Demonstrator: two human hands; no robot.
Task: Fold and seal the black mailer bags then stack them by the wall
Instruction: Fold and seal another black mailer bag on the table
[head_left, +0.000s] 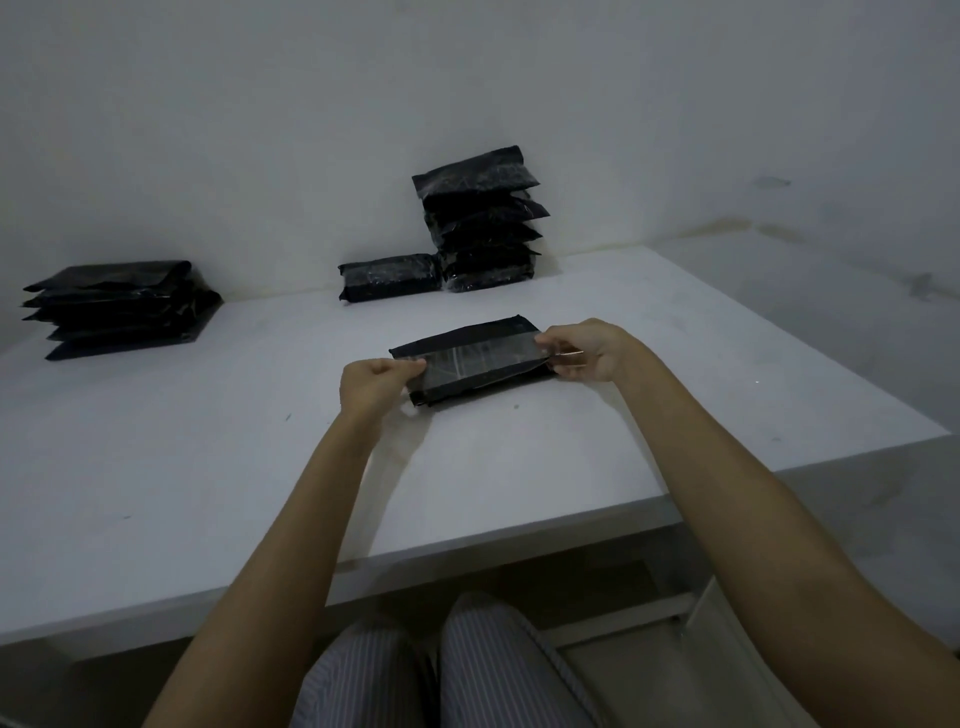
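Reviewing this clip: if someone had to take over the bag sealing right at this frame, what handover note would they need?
Left hand: pinches the left end of the clear tape strip.
Right hand: pinches the strip's right end.
The strip is stretched across the folded mailer bag lying mid-table; whether it is pressed down yet cannot be told.
Done: a tall stack of sealed bags stands by the wall, with a single sealed bag lying beside it on the left.
Left: press the tape down, move this bag to the wall, then work through the pile of bags at the table's far left, which look unsealed.
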